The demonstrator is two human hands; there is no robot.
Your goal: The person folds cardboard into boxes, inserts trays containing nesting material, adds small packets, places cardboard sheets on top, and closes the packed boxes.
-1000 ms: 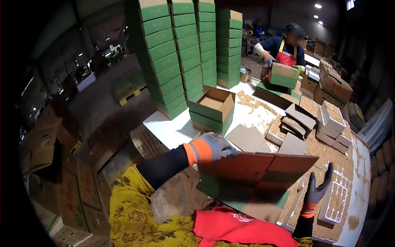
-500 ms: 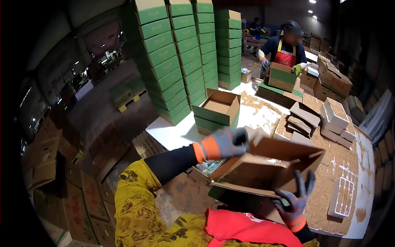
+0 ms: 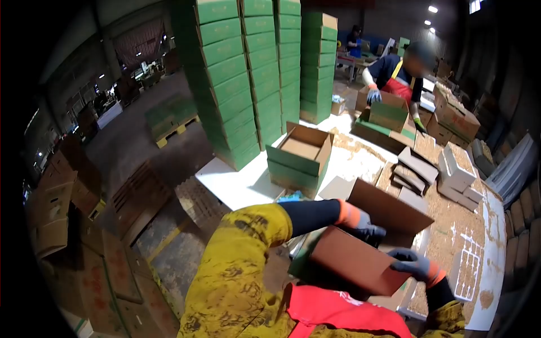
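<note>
A brown and green cardboard box (image 3: 360, 262), partly folded up, lies in front of my red apron, tilted, with a large flap (image 3: 389, 208) standing at its far side. My left hand (image 3: 362, 221), in a grey glove with an orange cuff, reaches over the box's inner edge, its fingers partly hidden behind the panel. At the box's right end, my right hand (image 3: 414, 265) has its fingers curled over the edge of the near panel. Just beyond stands an open green box (image 3: 298, 160) on the white tabletop.
Tall stacks of green boxes (image 3: 228, 84) rise at the back left. A co-worker (image 3: 397, 79) handles another green box (image 3: 389, 115) across the table. White foam trays (image 3: 459, 166) and cardboard pieces (image 3: 414, 169) lie on the right. Brown cartons (image 3: 98, 270) stand lower left.
The box has turned and folded, its near panel now facing me. My left hand has moved right and down onto it; my right hand has shifted up slightly. The co-worker leans farther over the table.
</note>
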